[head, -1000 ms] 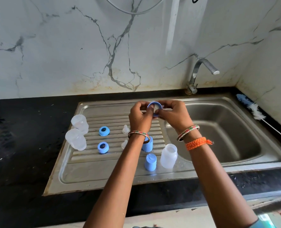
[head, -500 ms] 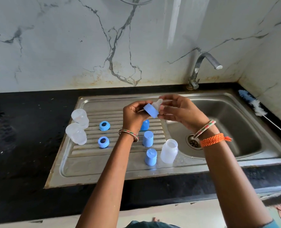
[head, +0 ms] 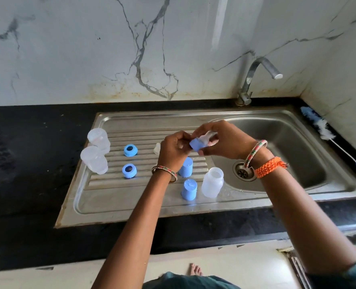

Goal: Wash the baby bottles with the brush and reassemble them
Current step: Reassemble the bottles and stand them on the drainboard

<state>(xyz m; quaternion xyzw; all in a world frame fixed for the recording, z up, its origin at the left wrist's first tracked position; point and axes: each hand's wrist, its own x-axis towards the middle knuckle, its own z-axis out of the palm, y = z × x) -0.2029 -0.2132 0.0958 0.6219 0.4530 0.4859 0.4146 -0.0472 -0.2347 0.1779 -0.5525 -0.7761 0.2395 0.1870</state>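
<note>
Standing open-mouthed on the drainboard (head: 110, 207), the bottle (head: 212, 182) looks empty.

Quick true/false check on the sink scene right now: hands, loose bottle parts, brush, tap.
1. Both hands, left hand and right hand, hold the blue plastic collar ring with its clear teat. True.
2. The blue-and-white bottle brush lies in the steel sink basin. False: it lies on the counter by the right wall.
3. Two blue rings lie on the drainboard. True.
4. Water runs from the metal tap. False: none shows.
</note>
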